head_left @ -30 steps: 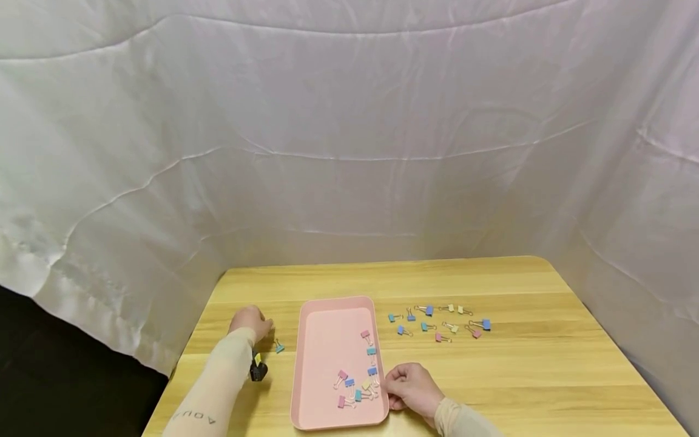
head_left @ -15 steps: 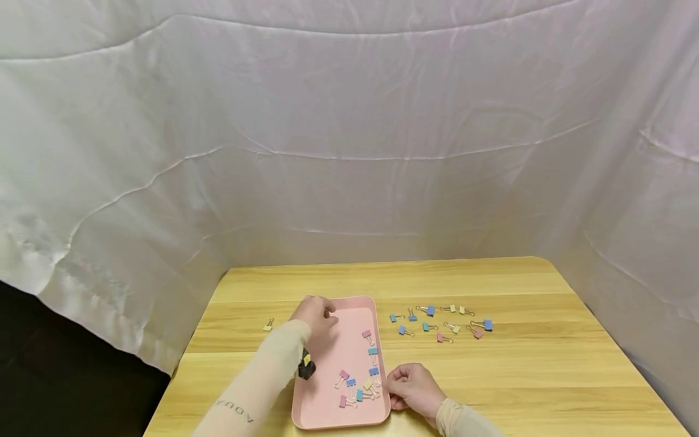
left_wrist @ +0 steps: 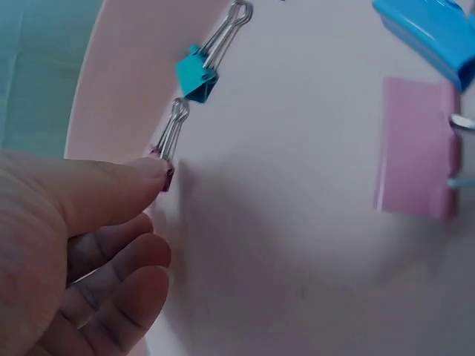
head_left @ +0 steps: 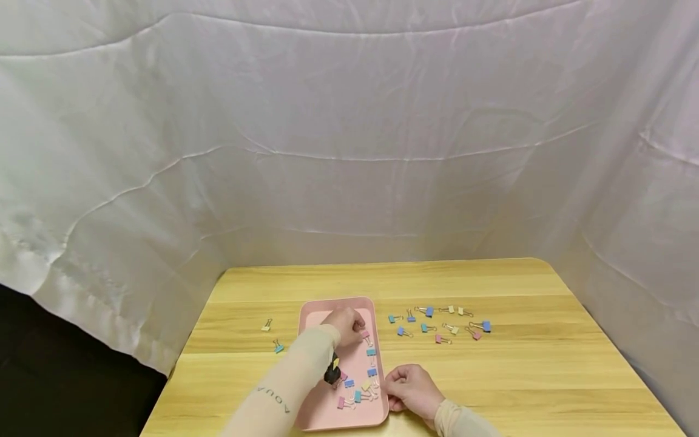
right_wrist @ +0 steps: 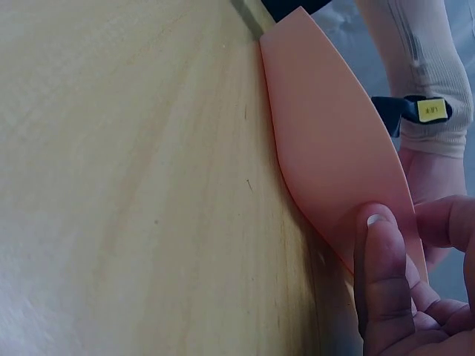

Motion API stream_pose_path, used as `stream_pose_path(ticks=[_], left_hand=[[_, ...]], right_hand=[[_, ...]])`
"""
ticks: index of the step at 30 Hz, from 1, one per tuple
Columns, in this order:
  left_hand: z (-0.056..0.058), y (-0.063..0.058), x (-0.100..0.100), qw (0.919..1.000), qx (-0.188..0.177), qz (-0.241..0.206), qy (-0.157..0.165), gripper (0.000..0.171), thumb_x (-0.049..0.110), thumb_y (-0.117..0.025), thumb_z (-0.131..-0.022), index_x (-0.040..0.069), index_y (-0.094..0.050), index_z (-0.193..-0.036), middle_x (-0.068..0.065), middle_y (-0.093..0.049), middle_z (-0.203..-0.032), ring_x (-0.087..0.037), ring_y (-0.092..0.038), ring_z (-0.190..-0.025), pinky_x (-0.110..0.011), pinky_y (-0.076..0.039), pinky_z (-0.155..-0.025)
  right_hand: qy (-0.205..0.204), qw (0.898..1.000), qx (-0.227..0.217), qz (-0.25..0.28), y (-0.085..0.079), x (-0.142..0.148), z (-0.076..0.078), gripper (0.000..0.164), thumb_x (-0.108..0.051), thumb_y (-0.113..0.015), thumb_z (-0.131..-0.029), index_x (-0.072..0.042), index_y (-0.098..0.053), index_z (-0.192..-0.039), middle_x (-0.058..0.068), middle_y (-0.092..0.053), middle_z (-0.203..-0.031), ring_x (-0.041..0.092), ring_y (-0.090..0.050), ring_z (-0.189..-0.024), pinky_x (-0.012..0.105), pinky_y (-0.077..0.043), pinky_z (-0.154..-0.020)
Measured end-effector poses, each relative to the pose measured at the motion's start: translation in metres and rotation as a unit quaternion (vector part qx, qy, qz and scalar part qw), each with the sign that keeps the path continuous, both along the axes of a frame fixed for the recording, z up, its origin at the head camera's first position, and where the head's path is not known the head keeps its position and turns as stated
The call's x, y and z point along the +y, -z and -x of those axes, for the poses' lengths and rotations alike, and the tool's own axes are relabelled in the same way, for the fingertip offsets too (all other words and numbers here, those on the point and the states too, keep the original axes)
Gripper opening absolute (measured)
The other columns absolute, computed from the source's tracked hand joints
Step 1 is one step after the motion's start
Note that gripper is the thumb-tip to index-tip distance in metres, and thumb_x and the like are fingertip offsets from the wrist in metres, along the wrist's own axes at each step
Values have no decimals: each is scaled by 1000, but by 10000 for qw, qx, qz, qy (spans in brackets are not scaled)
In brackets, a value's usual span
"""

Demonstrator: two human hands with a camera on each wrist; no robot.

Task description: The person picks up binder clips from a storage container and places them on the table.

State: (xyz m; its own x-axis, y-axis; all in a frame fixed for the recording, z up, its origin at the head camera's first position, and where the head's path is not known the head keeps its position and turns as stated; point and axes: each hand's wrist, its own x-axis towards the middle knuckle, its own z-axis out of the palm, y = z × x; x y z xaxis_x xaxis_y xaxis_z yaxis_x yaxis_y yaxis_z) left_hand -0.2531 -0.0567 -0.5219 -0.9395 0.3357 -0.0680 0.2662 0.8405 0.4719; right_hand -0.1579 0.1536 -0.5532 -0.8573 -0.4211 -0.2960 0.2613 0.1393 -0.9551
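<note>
In the head view the fingertips of the left hand (head_left: 343, 325) are hard to make out. Only the left wrist view shows its thumb partly covering a pink binder clip (head_left: 365, 334) in the pink tray (head_left: 327, 413); whether it grips anything cannot be told. The right hand (head_left: 413, 389) pinches the tray's right rim, thumb outside, nearer the person than the clip.

Left hand (left_wrist: 53, 239) at a small pink clip (left_wrist: 168, 181), teal clip (left_wrist: 194, 76) near
</note>
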Motion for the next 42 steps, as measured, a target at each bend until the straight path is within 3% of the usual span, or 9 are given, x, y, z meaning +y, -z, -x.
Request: stream_pose_path(ticks=[4, 11, 18, 24, 29, 33, 37, 40, 42], left_hand=[[1, 2, 5, 9995, -84, 237, 189, 15, 12, -79, -79, 11, -74, -93, 10, -59, -72, -3, -49, -65, -19, -44, -63], [0, 3, 12, 9988, -213, 359, 237, 9, 14, -76, -83, 14, -75, -92, 12, -58, -71, -3, -49, -65, -19, -44, -63], [0, 6, 15, 9971, -23, 656, 392, 7, 17, -72, -86, 18, -76, -92, 14, -57, -67, -2, -49, -62, -19, -43, -62], [0, 4, 14, 9950, 12, 929, 379, 5, 16, -72, -86, 17, -75, -82, 14, -59, -69, -2, -50, -63, -18, -44, -63], [-4, -5, 9, 9956, -72, 919, 185, 6, 16, -72, -87, 15, -73, -81, 12, -60, -71, -4, -49, -63, -19, -44, -62], [-5, -20, -4, 9964, -43, 840, 101, 6, 14, -70, -88, 13, -75, -90, 7, -68, -85, -4, -57, -74, -21, -49, -70], [-5, -38, -32, 9955, 366, 855, 194, 10, 10, -67, -89, 13, -76, -92, 4, -70, -90, -7, -57, -77, -25, -49, -72], [-8, -49, -58, 9958, 570, 710, 34, 8, 8, -68, -88, 11, -75, -88, 3, -69, -84, -10, -56, -73, -29, -49, -70], [-13, -55, -78, 9972, 513, 492, -223, 7, 7, -69, -87, 7, -74, -92, -1, -70, -86, -13, -61, -76, -31, -52, -72]], right_hand=[[-1, 10000, 10, -3, 0, -1, 0, 15, -9, -67, -85, 6, -62, -87, 4, -61, -64, 8, -57, -53, 22, -51, -50], [-21, 10000, 28, -65, 3, -1, 0, 15, -8, -66, -85, 6, -63, -88, 4, -61, -63, 8, -57, -53, 22, -51, -50], [-51, 10000, 38, -73, 6, -1, 0, 17, -9, -65, -87, 8, -62, -89, 3, -61, -63, 8, -57, -52, 22, -51, -50], [-43, 10000, 64, -60, 5, -1, -1, 16, -9, -65, -87, 7, -63, -88, 3, -60, -64, 8, -56, -53, 23, -51, -50], [-52, 9999, 76, -40, 3, -1, -1, 16, -8, -66, -86, 7, -63, -88, 3, -60, -64, 8, -56, -53, 22, -50, -50], [-57, 9999, 86, -45, 4, -1, -1, 16, -9, -66, -86, 7, -63, -88, 3, -60, -63, 8, -56, -53, 22, -50, -50], [-59, 9999, 125, -56, 6, -1, 0, 16, -9, -66, -86, 6, -63, -87, 4, -60, -64, 9, -57, -54, 22, -51, -50], [-68, 9999, 122, -46, 5, 0, 1, 15, -9, -66, -86, 6, -63, -87, 4, -61, -65, 9, -57, -54, 23, -51, -51], [-75, 9999, 140, -49, 6, 2, 1, 16, -10, -66, -86, 6, -63, -87, 4, -61, -65, 9, -58, -55, 23, -51, -51]])
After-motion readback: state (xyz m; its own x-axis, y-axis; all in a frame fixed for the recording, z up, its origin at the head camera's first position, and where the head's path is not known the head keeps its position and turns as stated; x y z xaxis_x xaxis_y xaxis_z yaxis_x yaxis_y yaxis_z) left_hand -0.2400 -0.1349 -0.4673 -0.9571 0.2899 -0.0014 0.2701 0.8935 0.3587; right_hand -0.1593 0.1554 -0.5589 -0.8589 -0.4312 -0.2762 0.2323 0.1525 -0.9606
